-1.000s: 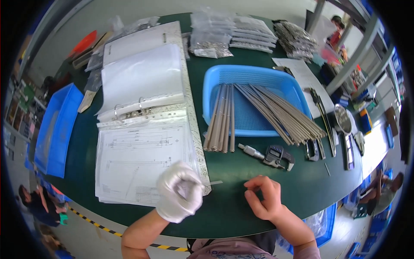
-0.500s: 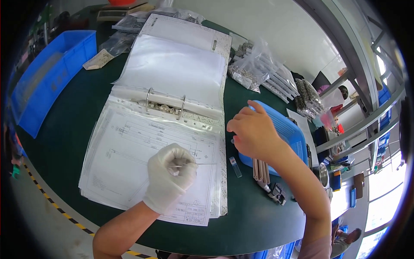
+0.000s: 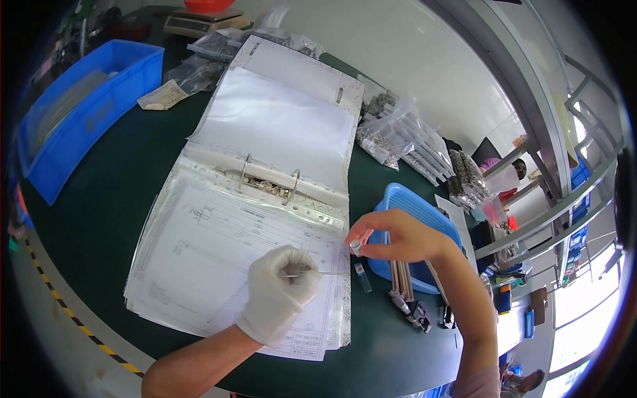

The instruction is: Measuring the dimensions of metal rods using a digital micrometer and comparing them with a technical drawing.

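- Here, the gloved left hand (image 3: 282, 292) curls, clamped on a thin, straight, silvery pin (image 3: 334, 273) above the drawing (image 3: 199, 272).
- The pin's long axis runs nearly crosswise, free end pointing right.
- The bare right hand (image 3: 405, 235) pinches a small greyish cylinder (image 3: 355, 248); its axis I can't tell.

Your left hand (image 3: 284, 285), in a white glove (image 3: 259, 325), curls into a loose fist just below the frame's centre, the bare left forearm (image 3: 199, 361) slanting up from the lower edge. Right of centre, your bare right hand (image 3: 398, 235) points leftward, thumb and fingers pinched, wrist bent, above a right forearm (image 3: 470, 305) that runs down to a sleeve (image 3: 479, 383) at lower right.
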Demonstrator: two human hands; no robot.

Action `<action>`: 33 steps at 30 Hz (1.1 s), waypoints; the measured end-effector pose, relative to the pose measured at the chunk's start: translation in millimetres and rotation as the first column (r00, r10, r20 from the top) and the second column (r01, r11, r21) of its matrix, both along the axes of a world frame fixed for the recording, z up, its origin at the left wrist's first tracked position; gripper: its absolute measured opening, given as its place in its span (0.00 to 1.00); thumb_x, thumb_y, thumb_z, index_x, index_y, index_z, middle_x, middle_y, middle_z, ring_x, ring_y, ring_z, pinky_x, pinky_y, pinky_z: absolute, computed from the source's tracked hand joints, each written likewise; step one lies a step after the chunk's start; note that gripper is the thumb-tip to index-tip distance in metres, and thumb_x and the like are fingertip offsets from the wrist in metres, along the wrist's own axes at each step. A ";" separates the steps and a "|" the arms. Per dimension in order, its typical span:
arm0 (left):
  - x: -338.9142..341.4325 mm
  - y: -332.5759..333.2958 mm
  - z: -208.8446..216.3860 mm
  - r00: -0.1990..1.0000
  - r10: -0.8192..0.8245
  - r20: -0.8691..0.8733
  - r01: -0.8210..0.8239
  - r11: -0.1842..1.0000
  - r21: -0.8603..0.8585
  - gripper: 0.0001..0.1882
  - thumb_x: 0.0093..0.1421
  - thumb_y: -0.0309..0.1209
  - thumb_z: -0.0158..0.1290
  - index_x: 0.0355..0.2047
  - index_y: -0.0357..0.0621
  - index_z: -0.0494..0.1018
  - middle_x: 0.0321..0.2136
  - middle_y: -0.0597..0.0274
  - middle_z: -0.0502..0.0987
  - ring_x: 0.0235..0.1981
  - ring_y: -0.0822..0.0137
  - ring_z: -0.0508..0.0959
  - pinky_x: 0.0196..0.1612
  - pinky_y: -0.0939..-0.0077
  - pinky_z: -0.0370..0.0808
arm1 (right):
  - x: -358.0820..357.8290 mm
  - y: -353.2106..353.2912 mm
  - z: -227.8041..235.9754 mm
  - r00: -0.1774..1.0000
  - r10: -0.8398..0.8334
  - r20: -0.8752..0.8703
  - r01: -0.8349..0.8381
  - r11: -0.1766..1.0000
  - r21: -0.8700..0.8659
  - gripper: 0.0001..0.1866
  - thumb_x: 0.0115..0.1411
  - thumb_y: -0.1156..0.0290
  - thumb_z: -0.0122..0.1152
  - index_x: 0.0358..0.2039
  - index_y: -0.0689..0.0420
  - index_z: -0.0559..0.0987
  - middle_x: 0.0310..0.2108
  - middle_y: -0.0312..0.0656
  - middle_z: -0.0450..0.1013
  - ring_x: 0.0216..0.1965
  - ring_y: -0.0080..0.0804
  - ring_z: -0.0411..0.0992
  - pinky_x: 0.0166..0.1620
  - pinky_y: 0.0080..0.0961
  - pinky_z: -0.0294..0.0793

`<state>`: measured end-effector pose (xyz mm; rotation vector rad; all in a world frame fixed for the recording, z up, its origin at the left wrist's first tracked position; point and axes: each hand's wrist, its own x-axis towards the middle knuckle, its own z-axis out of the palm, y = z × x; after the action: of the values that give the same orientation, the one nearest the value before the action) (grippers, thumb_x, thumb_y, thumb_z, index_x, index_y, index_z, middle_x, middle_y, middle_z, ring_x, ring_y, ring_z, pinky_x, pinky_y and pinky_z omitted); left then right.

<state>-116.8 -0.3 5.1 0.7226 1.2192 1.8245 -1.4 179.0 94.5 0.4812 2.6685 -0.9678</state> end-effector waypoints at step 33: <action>21.5 -9.0 1.1 0.912 -0.328 -0.246 0.339 0.941 0.005 0.07 0.48 0.21 0.51 0.29 0.39 0.67 0.26 0.66 0.69 0.25 0.77 0.69 0.31 0.84 0.67 | 46.4 -90.3 -2.4 0.776 0.243 -0.582 0.095 0.867 0.489 0.10 0.37 0.76 0.60 0.25 0.57 0.72 0.23 0.38 0.67 0.25 0.35 0.67 0.37 0.32 0.68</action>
<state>-95.4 -9.4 6.2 1.1357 1.1241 1.5164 45.0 88.7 92.1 0.1297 3.5469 -0.4320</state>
